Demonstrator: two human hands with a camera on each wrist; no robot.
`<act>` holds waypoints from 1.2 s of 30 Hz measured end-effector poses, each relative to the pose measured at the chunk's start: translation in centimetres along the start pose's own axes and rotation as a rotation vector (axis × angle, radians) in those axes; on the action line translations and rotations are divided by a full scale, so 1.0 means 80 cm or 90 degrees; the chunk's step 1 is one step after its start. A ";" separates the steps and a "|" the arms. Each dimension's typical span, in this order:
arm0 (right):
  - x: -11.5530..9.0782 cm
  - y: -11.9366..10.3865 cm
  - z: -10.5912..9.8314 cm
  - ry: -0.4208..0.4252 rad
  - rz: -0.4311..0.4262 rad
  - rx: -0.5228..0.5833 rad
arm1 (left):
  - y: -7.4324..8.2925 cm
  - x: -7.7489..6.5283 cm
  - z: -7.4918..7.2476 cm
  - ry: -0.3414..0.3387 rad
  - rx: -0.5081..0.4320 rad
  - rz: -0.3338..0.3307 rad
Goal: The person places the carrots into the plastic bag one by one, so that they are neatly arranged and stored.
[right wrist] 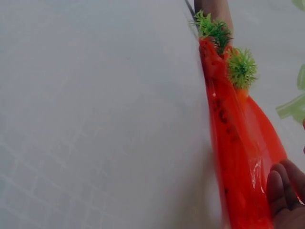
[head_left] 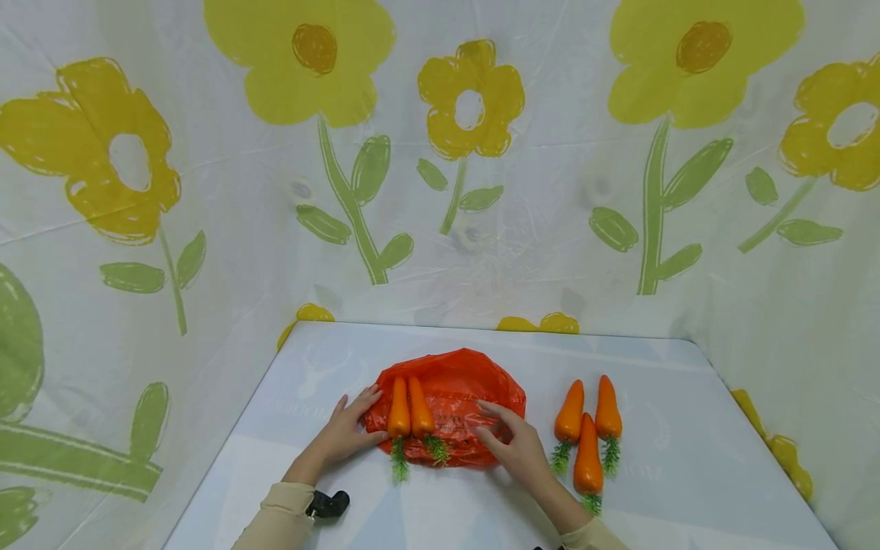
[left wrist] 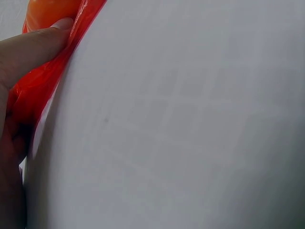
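A red plastic bag (head_left: 474, 382) lies spread on the table with its mouth toward the far side. Two toy carrots, a left one (head_left: 399, 411) and a right one (head_left: 421, 412), rest side by side on its left part, orange tips away from me and green tops toward me. At the bag's left edge my left hand (head_left: 342, 435) pinches the plastic; in the left wrist view the thumb (left wrist: 35, 50) lies over the red film beside a carrot (left wrist: 50, 12). My right hand (head_left: 520, 451) is at the bag's right side, fingers loosely bent and apart, gripping nothing.
To the right of the bag, three more toy carrots lie on the white table (head_left: 687, 489): a left one (head_left: 570, 411), a front one (head_left: 587, 457) and a right one (head_left: 608, 411). A flower-printed curtain (head_left: 536, 260) hangs around the table's back and sides.
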State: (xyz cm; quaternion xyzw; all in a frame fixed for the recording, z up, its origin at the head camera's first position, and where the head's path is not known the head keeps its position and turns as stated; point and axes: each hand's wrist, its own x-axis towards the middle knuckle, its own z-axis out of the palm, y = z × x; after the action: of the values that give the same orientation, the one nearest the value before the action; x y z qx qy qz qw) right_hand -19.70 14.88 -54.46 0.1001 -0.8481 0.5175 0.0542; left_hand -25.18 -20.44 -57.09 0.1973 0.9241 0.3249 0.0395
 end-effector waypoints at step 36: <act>-0.014 -0.008 -0.039 0.048 0.049 -0.009 | 0.002 -0.001 -0.001 -0.001 -0.003 -0.011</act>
State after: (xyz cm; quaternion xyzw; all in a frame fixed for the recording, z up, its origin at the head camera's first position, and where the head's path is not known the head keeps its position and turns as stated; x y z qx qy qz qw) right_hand -18.47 17.51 -52.70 0.0477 -0.8523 0.5166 0.0666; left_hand -25.10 -20.39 -56.93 0.1899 0.9249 0.3265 0.0437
